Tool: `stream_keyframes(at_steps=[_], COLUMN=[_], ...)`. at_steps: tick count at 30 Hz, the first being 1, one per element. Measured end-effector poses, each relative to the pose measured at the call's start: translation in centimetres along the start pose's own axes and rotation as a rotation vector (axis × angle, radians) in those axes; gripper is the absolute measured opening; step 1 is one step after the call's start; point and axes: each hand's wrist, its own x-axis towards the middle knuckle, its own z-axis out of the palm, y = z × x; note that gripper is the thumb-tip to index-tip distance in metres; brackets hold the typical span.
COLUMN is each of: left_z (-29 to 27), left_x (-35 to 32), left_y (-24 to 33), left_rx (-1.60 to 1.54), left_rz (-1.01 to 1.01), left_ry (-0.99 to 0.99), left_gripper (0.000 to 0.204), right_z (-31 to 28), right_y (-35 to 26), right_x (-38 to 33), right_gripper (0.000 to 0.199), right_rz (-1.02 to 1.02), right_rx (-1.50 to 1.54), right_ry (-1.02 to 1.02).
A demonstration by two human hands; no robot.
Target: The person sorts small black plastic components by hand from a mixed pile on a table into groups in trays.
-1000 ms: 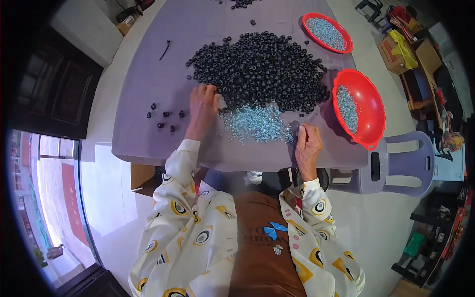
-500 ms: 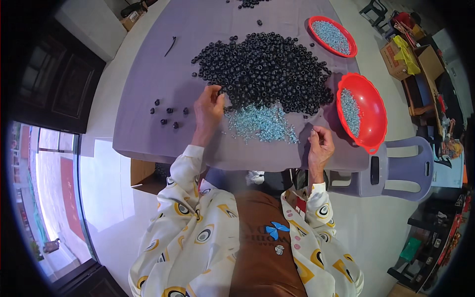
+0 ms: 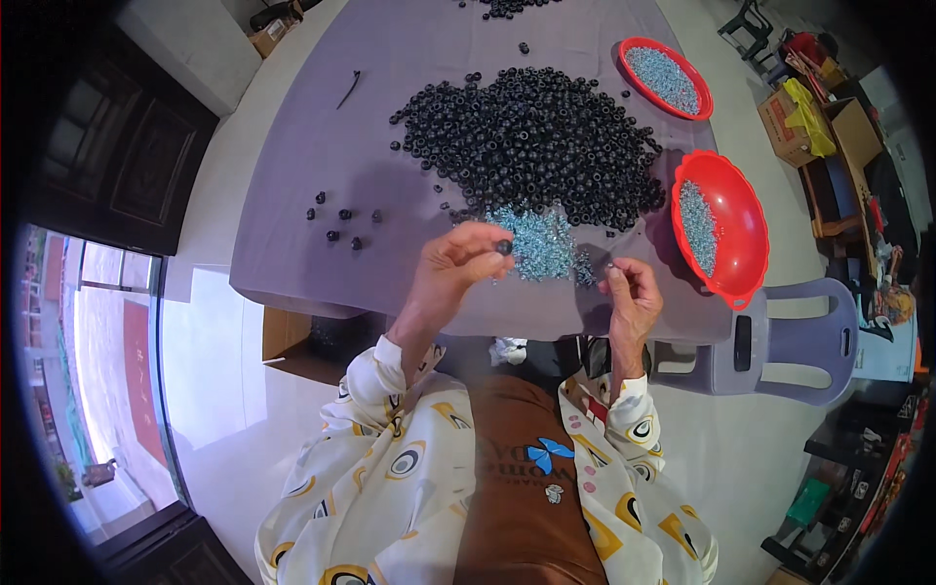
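The purple table [image 3: 322, 195] held black rings [image 3: 531, 136]. The left hand [image 3: 453, 268] had lifted up, pinching one black ring [image 3: 504, 248]. At 3 o'clock, the right hand [image 3: 634, 297] pinched something tiny.

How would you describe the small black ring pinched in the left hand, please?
On the purple cloth-covered table, find the big heap of black rings. Just below it, the left hand pinches one small black ring at its fingertips: the only one lifted off the cloth.
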Motion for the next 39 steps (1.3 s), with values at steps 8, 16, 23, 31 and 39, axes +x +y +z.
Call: stream_keyframes(at_steps=[8,16,23,31,39], left_z=[1.1,2.1,2.7,3.2,2.9], left_x=[-1.1,-2.2,-2.9,-2.8,-2.7], left_y=[-0.4,0.4,0.8,0.5,0.2], left_rx=[-0.240,-0.235,0.186,0.261,-0.024], left_rz=[-0.017,-0.013,0.095,0.152,-0.046], left_ry=[-0.136,-0.176,-0.084,-0.126,-0.086], left_gripper=[0.015,0.023,0.027,0.018,0.016], right_z=[2.7,3.8,3.9,4.2,4.2], right_y=[-4.1,-5.7,-6.3,-5.7,-5.9], right_x=[-2.4,-3.1,-3.3,-3.3,-3.5], right_gripper=[0.010,0.011,0.011,0.010,0.008], right_rz=[-0.032,-0.027,-0.027,-0.038,-0.011], right_rx=[0.201,0.299,0.313,0.298,0.294], right_ry=[-0.284,-0.410,-0.461,-0.470,-0.470])
